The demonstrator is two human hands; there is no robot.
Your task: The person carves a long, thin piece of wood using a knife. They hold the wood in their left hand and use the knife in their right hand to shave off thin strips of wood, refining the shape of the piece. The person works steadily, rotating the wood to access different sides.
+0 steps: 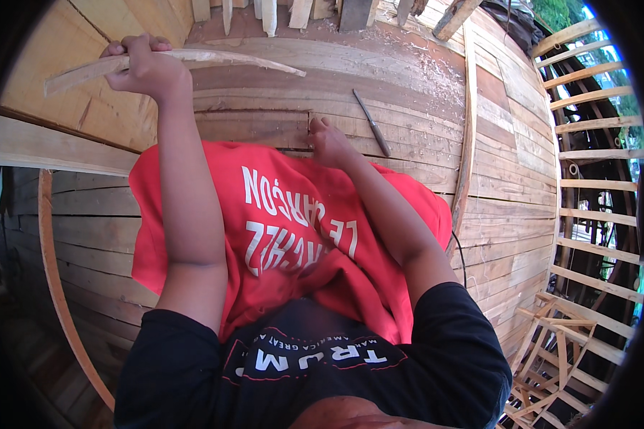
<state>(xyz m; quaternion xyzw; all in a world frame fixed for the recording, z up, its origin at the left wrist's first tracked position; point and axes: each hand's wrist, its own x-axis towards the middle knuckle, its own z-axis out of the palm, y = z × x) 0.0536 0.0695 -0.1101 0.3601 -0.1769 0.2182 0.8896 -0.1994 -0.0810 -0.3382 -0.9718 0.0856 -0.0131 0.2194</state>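
My left hand (150,68), raised at the upper left, is closed round a thin, slightly curved wooden strip (229,58). The strip's narrower end points to the right over the plank floor (386,171). My right hand (331,143) rests low by the floorboards with its fingers curled; whatever may be in them is hidden. Just right of that hand lies a slim tool (372,123) with a dark handle and a long thin shaft, apart from the fingers. A red cloth (300,193) with white lettering is spread over my lap, beneath both forearms.
Pale wood shavings (436,82) are scattered on the boards. Several upright wooden pieces (268,16) line the far edge. A long batten (469,121) runs along the floor at right, before a slatted railing (597,184). A wooden frame (562,350) stands at lower right.
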